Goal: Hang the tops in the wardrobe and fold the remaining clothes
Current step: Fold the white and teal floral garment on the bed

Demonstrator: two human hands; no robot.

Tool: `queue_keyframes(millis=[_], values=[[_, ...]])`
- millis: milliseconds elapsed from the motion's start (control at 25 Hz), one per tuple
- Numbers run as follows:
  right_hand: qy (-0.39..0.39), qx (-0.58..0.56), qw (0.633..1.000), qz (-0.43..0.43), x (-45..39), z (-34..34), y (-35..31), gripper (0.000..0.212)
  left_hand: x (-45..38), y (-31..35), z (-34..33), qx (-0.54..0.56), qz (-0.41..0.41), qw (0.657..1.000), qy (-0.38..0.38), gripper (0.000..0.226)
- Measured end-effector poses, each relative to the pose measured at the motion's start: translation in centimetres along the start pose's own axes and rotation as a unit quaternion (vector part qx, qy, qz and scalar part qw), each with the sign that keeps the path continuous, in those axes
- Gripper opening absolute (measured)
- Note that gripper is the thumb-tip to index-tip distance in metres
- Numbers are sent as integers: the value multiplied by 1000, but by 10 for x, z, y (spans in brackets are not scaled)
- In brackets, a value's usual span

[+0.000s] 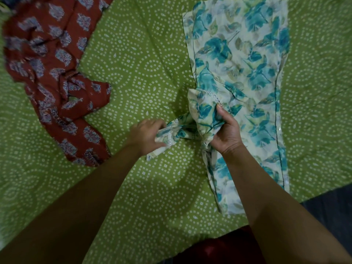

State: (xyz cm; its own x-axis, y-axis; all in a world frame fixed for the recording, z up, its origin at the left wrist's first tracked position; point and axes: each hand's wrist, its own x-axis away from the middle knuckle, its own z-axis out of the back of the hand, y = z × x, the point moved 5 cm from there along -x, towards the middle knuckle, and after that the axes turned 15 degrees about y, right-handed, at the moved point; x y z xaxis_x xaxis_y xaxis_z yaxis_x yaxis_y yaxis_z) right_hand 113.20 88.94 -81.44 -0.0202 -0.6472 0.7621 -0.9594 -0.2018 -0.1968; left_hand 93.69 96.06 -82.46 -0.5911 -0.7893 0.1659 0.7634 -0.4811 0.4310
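Left of hands — crumpled red garment [55, 79]

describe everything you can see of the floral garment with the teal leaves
The floral garment is thin, cream fabric printed with teal and olive leaves, trimmed with white lace at its sleeve ends. Most of it lies flat and lengthwise on the right side of the green dotted bedsheet. Its near left portion is bunched: the right hand grips a gathered sleeve, and the left hand pinches a lace-edged end.
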Motion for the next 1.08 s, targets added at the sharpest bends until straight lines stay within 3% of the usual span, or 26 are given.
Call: queue_keyframes(millis=[80,120,200,240,280,320,360,400,480,520,560,680,760,840,920,1000,1080], values=[[7,20,1000,-3,1,-2,0,56,17,16,6,22,-104,992,72,25],[12,26,1000,-4,2,-1,0,60,29,28,5,36,-161,985,54,21],[21,30,999,-7,2,-1,-1,70,62,47,-11,15,-213,966,-148,21],[24,37,999,-9,3,-2,-1,74,80,48,-19,-9,-180,954,-239,27],[25,47,999,-10,4,-3,0,77,92,42,-24,-23,-95,964,-248,34],[27,60,998,-10,5,-5,1,79,96,33,-22,-18,29,984,-174,39],[27,69,997,-12,5,-6,2,80,98,18,-17,-5,184,981,-54,42],[28,76,997,-15,6,-6,4,79,104,3,-14,17,356,933,57,48],[43,91,995,-12,6,-6,8,68,119,-7,-24,59,602,786,124,70],[50,87,995,-10,6,-6,9,61,122,-2,-35,87,654,741,123,78],[54,81,995,-10,8,-7,10,55,120,5,-45,122,668,724,119,79],[81,76,994,13,9,-9,8,49,104,35,-57,199,620,749,125,54],[131,113,982,72,10,-13,2,55,97,36,-47,138,572,791,168,45],[236,182,942,156,15,-13,-4,71,89,25,-24,54,527,819,220,45],[296,230,889,262,24,-16,-8,55,81,8,-5,67,465,841,268,48],[246,298,852,353,40,-34,2,32,75,-6,6,150,395,863,277,51],[173,420,803,386,49,-49,26,29,72,-15,10,212,351,881,238,55]])
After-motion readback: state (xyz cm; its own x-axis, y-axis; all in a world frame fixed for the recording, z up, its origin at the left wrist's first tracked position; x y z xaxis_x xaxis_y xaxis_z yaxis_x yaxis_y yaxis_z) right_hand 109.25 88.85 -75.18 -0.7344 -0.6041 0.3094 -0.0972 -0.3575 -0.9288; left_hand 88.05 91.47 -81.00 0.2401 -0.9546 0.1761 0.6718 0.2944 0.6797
